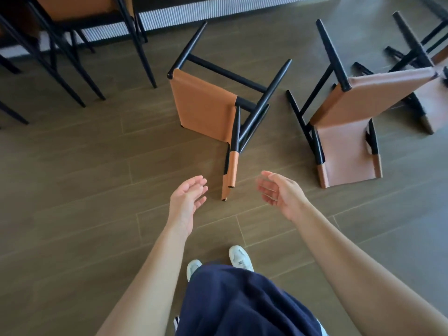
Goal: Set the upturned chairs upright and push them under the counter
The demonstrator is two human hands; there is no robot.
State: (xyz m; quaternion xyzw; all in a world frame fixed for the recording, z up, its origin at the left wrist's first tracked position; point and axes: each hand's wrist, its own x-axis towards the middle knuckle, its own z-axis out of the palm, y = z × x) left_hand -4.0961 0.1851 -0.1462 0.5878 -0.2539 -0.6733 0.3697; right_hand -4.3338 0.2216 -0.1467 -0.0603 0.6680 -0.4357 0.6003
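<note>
Nearest, white shoes and dark trousers are seen, planted short of the work. Ahead of them the left hand and the right hand are held out with the palms turned toward each other. The fingers of both are relaxed, only slightly bent and spread wide, and nothing is gripped by either. The gap left between the two sets of fingertips is judged to be shaped for the back of the nearest upturned chair, whose tan-wrapped back posts lie on the floor just beyond and between the fingertips, not yet touched. That chair is tipped over with its legs pointing up and away, so a hold on both sides of the back is probably wanted to swing it upright.

Farther off, to the right of the right fingers, a second upturned chair lies well apart, and a third chair is partly seen beyond it, blurred. Farthest, beyond and left of the left fingers, upright chairs are stood against the counter, where the rest are meant to be pushed.
</note>
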